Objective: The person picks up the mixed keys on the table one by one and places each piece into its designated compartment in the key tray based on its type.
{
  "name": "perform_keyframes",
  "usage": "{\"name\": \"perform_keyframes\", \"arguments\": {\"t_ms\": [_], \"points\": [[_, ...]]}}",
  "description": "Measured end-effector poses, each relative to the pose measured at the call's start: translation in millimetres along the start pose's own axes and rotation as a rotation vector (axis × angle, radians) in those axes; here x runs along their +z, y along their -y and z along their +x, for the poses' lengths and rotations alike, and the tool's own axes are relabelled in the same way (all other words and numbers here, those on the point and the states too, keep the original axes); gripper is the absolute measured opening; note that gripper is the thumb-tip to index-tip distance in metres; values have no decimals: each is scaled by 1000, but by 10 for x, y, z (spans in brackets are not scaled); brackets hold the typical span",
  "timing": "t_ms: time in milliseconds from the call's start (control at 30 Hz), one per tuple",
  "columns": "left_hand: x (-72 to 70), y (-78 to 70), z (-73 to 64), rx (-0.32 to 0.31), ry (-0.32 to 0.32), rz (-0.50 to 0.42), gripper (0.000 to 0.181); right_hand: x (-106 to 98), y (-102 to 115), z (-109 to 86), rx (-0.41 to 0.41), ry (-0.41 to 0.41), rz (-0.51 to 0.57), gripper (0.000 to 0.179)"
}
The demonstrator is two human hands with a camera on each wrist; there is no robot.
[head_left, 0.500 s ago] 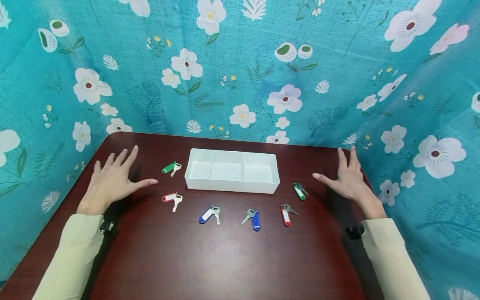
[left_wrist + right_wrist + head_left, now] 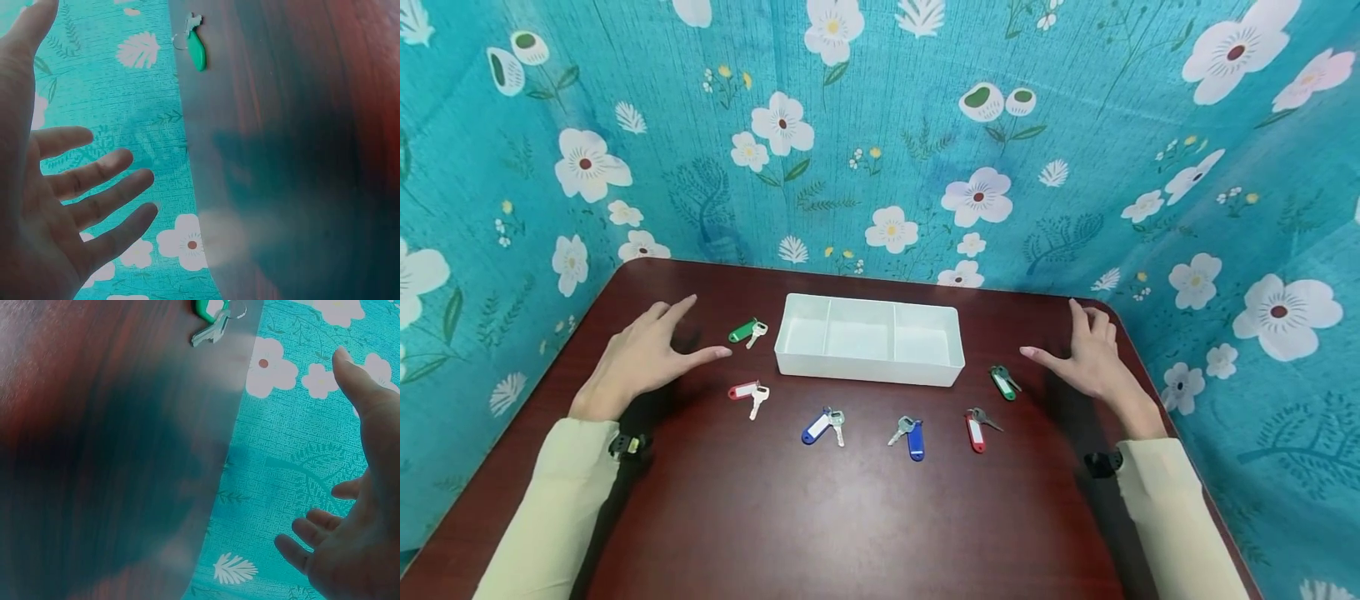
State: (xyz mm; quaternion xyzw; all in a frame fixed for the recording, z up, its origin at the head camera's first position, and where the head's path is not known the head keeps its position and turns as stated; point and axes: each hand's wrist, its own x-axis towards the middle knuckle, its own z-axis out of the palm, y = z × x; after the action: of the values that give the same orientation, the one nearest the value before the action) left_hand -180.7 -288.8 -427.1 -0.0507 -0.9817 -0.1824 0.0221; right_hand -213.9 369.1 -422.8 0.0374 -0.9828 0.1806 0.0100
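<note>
My left hand (image 2: 638, 357) hovers over the left of the table, thumb and fingers spread apart, holding nothing. Just right of its thumb lie a key with a green tag (image 2: 743, 331) and a key with a red tag (image 2: 744, 389). On the other side my right hand (image 2: 1092, 364), also holding nothing, has its thumb reaching toward a second green-tagged key (image 2: 1003, 385). Another red-tagged key (image 2: 975, 435) lies nearer the front. Two blue-tagged keys, one left (image 2: 816, 428) and one right (image 2: 916, 442), lie in the middle. Both wrist views show relaxed fingers above the table edge.
A white tray (image 2: 869, 367) with three compartments stands behind the keys, near the table's back edge. The dark red-brown table (image 2: 850, 525) is bordered at the back and sides by a teal floral cloth (image 2: 865, 167).
My left hand has shifted a little right, its fingers bending and drawing closer together. The right hand's fingers have curled slightly. The head view has moved a little; keys and tray lie as before.
</note>
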Motion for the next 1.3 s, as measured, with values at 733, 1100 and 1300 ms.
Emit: {"name": "perform_keyframes", "arguments": {"t_ms": [733,1100,1300], "points": [[66,-248,154,27,59,-90,103,56,127,-52,-118,-12,43,79],[155,-370,243,81,46,-103,102,91,184,-68,-162,19,31,58],[180,-391,207,83,47,-125,101,96,228,-55,-178,31,21,53]]}}
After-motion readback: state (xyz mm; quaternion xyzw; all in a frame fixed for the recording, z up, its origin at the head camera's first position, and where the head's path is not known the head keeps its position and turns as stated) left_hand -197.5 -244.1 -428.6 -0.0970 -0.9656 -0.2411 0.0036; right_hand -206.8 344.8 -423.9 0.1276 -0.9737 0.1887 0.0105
